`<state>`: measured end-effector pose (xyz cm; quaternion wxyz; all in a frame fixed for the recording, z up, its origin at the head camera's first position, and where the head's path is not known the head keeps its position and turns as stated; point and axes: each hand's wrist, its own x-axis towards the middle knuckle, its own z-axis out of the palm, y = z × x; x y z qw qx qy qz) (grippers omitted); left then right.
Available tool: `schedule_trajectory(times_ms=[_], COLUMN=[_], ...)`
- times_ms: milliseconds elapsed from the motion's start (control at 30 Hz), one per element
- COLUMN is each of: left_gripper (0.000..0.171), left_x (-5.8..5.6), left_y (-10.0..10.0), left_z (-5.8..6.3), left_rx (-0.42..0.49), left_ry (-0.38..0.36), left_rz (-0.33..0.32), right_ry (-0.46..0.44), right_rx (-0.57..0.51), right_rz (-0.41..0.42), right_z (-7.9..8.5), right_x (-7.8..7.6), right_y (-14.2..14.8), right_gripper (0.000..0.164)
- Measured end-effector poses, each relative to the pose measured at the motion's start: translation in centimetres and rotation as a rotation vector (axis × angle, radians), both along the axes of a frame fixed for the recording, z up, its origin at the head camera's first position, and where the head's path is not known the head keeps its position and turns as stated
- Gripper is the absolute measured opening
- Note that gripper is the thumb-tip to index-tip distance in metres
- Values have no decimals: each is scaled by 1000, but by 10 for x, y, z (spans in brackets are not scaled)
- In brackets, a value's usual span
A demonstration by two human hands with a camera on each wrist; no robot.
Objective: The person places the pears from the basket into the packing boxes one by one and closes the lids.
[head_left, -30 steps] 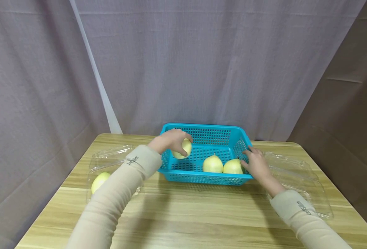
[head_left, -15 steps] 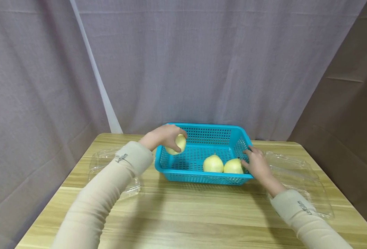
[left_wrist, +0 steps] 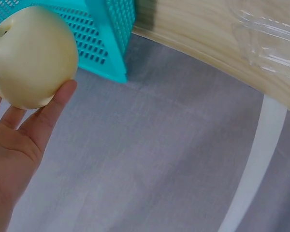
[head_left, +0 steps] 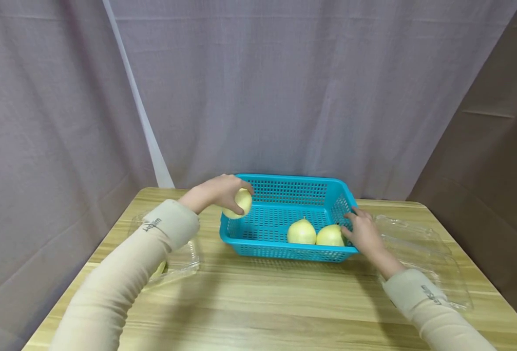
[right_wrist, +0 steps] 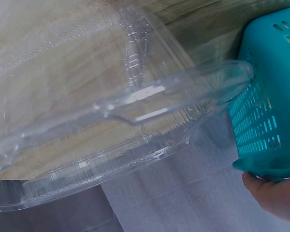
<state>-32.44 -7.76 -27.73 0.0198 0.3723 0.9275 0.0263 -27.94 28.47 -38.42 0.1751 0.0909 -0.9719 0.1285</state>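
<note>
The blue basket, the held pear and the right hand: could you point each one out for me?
Blue basket [head_left: 284, 251]: head view, on its front wall.
Held pear [left_wrist: 35, 57]: left wrist view, on the middle of its side.
Right hand [head_left: 365, 233]: head view, on the back of the hand.

1. The left hand [head_left: 223, 190] is gripping a yellow pear [head_left: 243, 201] above the left end of a blue perforated basket [head_left: 284, 245].
2. The right hand [head_left: 363, 231] is holding the basket's right rim.
3. Two pears [head_left: 301, 231] are lying side by side inside, near the front right corner.
4. Clear plastic containers [head_left: 429, 273] are flanking the basket on a wood-grain table [head_left: 262, 302]; a sleeve [head_left: 122, 282] is partly covering the left one.
5. A greyish curtain [head_left: 240, 97] is hanging behind.
</note>
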Motion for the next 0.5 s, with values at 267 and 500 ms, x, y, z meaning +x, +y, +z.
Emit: schedule_trajectory(times_ms=[267, 500], left_gripper=[49, 50], left_x=[5, 13], left_y=[-19, -40], left_z=[3, 2], left_rx=[-14, 8], left_ry=[58, 56], left_rz=[-22, -7], right_ry=[-8, 2], right_rx=[-2, 4], right_rz=[-4, -5], right_z=[2, 3], right_x=[3, 3], right_y=[1, 3], right_gripper=[34, 34])
